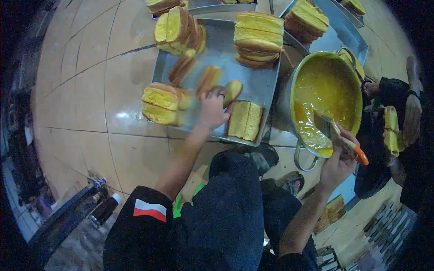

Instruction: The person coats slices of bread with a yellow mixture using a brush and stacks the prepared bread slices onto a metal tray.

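My left hand (214, 103) reaches over a metal tray (222, 40), its fingers at a small bread piece (233, 90); blur hides whether it grips it. Another bread piece (209, 79) lies blurred just beyond the fingers. Bread blocks with yellow faces stand along the tray: one at near right (244, 120), one at near left (160, 101), one at far right (259, 37) and one at far left (178, 28). My right hand (339, 157) holds a brush-like tool by its pale handle (342, 137), orange at the end. Its head dips into yellow spread in a large metal pot (325, 91).
Further metal trays with bread lie beyond, one at the upper right (346, 27). A co-worker's hand (412, 115) is at the right, near yellow-faced bread (391, 130). Below it, more bread (330, 213) lies near the floor. The pot's loop handle (306, 166) points toward me. A dark bottle (105, 209) is at lower left.
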The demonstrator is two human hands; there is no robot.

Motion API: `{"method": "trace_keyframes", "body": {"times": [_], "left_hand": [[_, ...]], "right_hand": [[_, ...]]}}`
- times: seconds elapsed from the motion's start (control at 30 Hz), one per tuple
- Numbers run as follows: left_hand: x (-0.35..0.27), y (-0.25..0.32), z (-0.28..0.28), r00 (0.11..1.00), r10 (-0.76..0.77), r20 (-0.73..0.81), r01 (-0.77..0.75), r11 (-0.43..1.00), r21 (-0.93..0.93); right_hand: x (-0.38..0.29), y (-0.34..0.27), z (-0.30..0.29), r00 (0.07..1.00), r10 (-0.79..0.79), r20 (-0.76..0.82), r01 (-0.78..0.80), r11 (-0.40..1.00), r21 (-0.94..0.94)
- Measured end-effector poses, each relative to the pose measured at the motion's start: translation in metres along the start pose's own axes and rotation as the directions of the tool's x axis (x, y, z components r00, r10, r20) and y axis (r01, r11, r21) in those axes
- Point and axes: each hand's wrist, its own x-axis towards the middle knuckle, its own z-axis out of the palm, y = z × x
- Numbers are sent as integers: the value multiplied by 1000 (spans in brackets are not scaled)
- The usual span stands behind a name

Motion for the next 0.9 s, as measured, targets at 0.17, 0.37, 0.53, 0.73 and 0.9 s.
{"method": "trace_keyframes", "body": {"times": [0.17, 0.37, 0.53, 0.73, 0.9], "left_hand": [[6, -21, 2, 988, -153, 19, 153, 988, 17], [15, -30, -17, 941, -222, -255, 267, 951, 154], [29, -27, -15, 918, -382, -110, 393, 913, 106], [36, -12, -16, 867, -496, -35, 497, 861, 109], [37, -2, -16, 918, -395, 43, 393, 919, 38]], "right_hand": [[-1, 3, -4, 1000, -3, 21, 3, 1000, 2], [-3, 5, -4, 999, 11, 34, -11, 1000, -13], [-4, 4, -3, 999, -25, 45, 25, 1000, -5], [-7, 1, 0, 998, 4, 67, -3, 1000, -9], [-7, 1, -2, 999, 18, 41, -19, 1000, 18]]}}
